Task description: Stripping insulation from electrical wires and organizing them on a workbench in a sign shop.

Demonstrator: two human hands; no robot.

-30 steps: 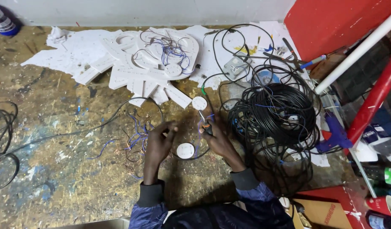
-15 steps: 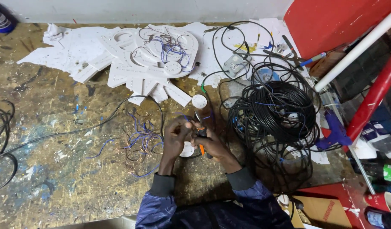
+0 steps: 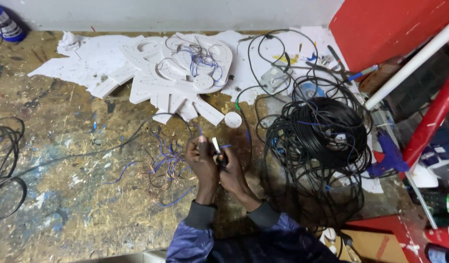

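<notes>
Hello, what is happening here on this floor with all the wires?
A person kneels over a paint-stained wooden board. Left hand and right hand are pressed together around a small tool with a white end and a thin blue wire. Loose wire scraps lie left of the hands, a big coil of black cable right, white foam pieces beyond.

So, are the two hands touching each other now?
Touching. The head view shows the left hand pressed against the right hand, no gap between them, around a small tool.

Paint-stained wooden floor [image 3: 64, 195], pale wall [image 3: 161, 14], red panel [image 3: 380, 29].
</notes>
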